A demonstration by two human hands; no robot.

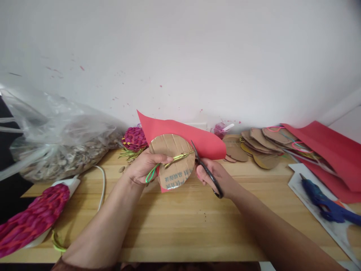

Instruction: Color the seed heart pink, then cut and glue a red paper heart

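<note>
Over the table [180, 226], left grip [142, 165] pinches cardboard [179, 168] and red paper [194, 134], right grip [216, 176] clenches scissors [209, 174].

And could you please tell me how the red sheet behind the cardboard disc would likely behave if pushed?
The red sheet probably bends easily, since its right end curves over. It seems light with some spring, as its upper-left corner stands up beyond the left hand without visible support. It would likely give less where the cardboard disc covers it.

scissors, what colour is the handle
The handle of the scissors is black, shown in the head view.
</note>
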